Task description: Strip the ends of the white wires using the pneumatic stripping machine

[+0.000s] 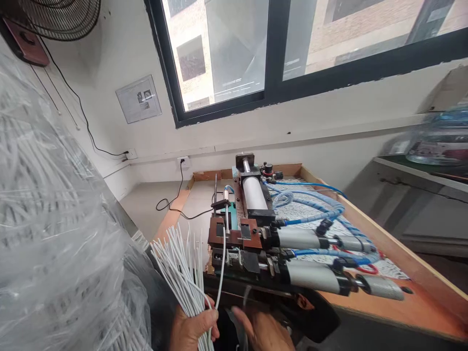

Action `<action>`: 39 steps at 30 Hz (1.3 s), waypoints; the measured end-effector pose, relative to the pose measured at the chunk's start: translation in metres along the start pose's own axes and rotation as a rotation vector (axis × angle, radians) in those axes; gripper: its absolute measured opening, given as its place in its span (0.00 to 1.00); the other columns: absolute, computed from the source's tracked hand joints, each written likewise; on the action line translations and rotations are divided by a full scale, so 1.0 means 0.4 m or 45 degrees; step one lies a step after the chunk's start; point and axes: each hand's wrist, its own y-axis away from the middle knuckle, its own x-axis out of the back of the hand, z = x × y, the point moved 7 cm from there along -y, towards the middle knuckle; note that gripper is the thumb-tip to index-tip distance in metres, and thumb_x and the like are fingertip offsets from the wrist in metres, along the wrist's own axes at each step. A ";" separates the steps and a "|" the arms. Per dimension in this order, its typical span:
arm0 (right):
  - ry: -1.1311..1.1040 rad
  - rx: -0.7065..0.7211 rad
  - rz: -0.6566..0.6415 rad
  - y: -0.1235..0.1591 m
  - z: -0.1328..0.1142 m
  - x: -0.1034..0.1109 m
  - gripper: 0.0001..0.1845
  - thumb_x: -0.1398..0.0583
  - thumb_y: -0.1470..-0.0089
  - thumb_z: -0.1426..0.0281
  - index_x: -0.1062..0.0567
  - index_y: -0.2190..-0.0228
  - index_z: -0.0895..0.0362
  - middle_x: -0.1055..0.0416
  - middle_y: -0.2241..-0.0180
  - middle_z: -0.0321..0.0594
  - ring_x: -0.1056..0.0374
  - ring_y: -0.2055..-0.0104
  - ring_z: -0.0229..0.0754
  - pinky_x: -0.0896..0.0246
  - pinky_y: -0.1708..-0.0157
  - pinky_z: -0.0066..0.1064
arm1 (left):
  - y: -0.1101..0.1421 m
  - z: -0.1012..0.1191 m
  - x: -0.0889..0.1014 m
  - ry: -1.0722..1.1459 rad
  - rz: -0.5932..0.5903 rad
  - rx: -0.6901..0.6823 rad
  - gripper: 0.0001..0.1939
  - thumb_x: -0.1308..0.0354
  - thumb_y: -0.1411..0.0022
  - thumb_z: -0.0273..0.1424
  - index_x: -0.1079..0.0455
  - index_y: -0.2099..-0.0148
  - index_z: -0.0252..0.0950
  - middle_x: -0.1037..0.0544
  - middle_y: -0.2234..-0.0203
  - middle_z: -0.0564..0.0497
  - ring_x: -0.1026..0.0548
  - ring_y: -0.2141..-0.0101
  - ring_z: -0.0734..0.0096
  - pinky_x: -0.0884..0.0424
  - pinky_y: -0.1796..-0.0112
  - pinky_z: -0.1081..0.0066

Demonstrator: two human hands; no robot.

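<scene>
Wires (188,285) point up, long axis leaning left.

I get bright daylight from the window (237,48), shine on the plastic wrap (62,204), a blurred right hand (268,330), and stretching towards my view's edges.

Workroom corner with a window (276,48) above the desk (354,304).
A white wall (215,131) rises behind the desk's far edge, crossed by a pale cable duct (329,135); through the dark-framed panes enters daylight, with a building (343,36) visible outside. Left of the far left corner, the wall bears two sockets (184,162) and a printed sheet (131,105); a caged fan (66,19) shows higher up. Beyond the right edge stands a shelf (420,168).
</scene>
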 end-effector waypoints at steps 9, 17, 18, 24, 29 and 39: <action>-1.196 -0.073 -0.095 -0.032 -0.150 -0.024 0.19 0.39 0.61 0.56 0.25 0.77 0.61 0.37 0.84 0.34 0.49 0.84 0.30 0.57 0.84 0.24 | -0.003 -0.005 0.010 -0.046 0.020 0.109 0.15 0.35 0.68 0.32 0.31 0.74 0.32 0.23 0.86 0.49 0.28 0.81 0.66 0.35 0.75 0.68; -1.298 -0.227 -0.205 -0.024 -0.110 -0.050 0.21 0.37 0.65 0.55 0.24 0.78 0.62 0.46 0.89 0.28 0.56 0.86 0.27 0.66 0.84 0.24 | -0.006 0.009 -0.005 0.111 0.036 0.133 0.16 0.34 0.66 0.36 0.31 0.74 0.31 0.25 0.88 0.50 0.28 0.84 0.68 0.34 0.78 0.68; -1.305 -0.239 -0.221 -0.023 -0.113 -0.052 0.21 0.37 0.65 0.55 0.24 0.78 0.62 0.47 0.89 0.27 0.56 0.86 0.27 0.67 0.84 0.24 | -0.005 0.010 -0.007 0.113 0.033 0.139 0.16 0.34 0.67 0.35 0.31 0.75 0.32 0.26 0.89 0.51 0.29 0.85 0.69 0.35 0.79 0.69; -1.314 -0.273 -0.225 -0.029 -0.133 -0.044 0.20 0.37 0.66 0.55 0.25 0.80 0.62 0.47 0.88 0.28 0.57 0.85 0.28 0.67 0.84 0.24 | -0.007 -0.007 0.012 0.045 0.073 0.208 0.17 0.33 0.70 0.35 0.34 0.76 0.34 0.28 0.91 0.54 0.32 0.88 0.73 0.38 0.83 0.73; -1.375 -0.263 -0.341 -0.034 -0.156 -0.058 0.21 0.38 0.64 0.55 0.26 0.75 0.61 0.53 0.89 0.24 0.61 0.85 0.28 0.66 0.84 0.24 | -0.018 -0.006 0.002 -0.094 -0.094 0.154 0.14 0.35 0.68 0.33 0.38 0.82 0.35 0.29 0.92 0.54 0.35 0.90 0.75 0.43 0.86 0.75; -1.066 -0.008 -0.365 -0.012 -0.184 -0.052 0.17 0.40 0.59 0.58 0.31 0.83 0.60 0.46 0.91 0.27 0.56 0.87 0.28 0.66 0.85 0.25 | -0.008 -0.009 -0.037 -0.197 -0.241 0.150 0.14 0.35 0.67 0.37 0.31 0.82 0.31 0.30 0.92 0.53 0.35 0.89 0.75 0.44 0.87 0.76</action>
